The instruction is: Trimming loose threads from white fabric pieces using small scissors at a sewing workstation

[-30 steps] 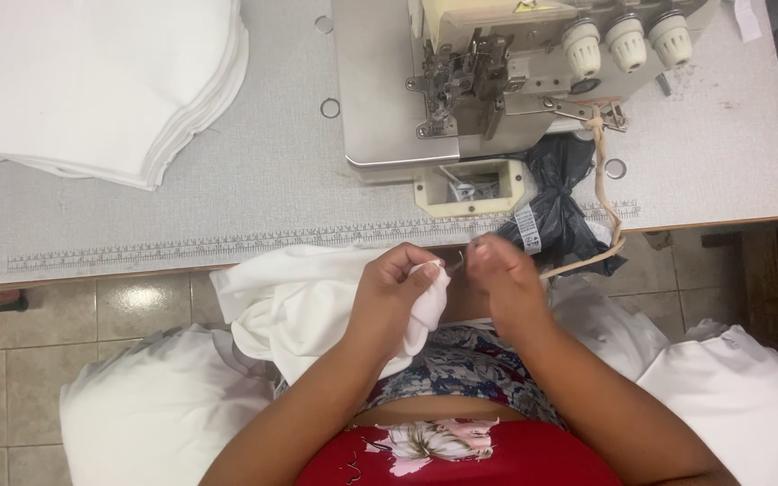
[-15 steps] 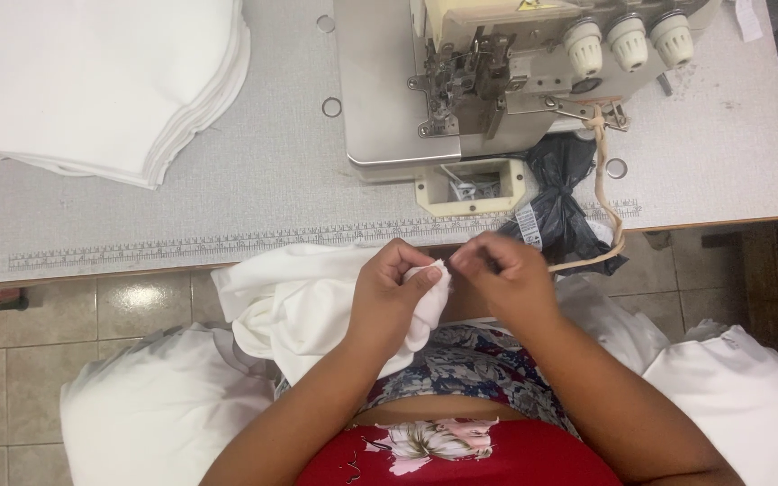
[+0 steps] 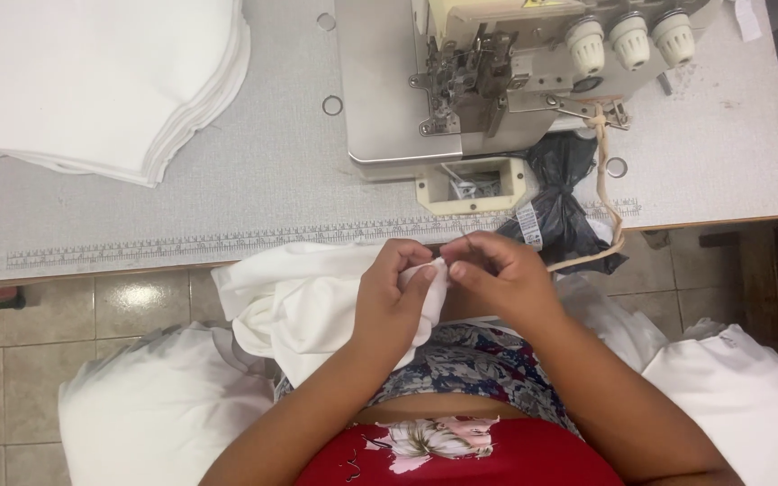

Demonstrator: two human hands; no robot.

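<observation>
A bunched white cloth (image 3: 299,301) lies in my lap below the table's front edge. My left hand (image 3: 398,301) grips a fold of it, thumb and fingers pinched at the cloth's edge. My right hand (image 3: 497,274) meets it fingertip to fingertip and pinches a thin dark thread or small tool at that same spot; I cannot tell which. Both hands sit just in front of the grey sewing machine (image 3: 488,81), apart from its needle area.
A stack of white fabric pieces (image 3: 92,81) lies at the table's back left. A black bag (image 3: 560,202) and a beige cord (image 3: 607,211) hang by the machine. White cloth heaps (image 3: 146,414) lie on both sides of my legs over tiled floor.
My right hand has shifted slightly left, closing in on the left hand's fingertips. The cloth and left hand have barely moved.
</observation>
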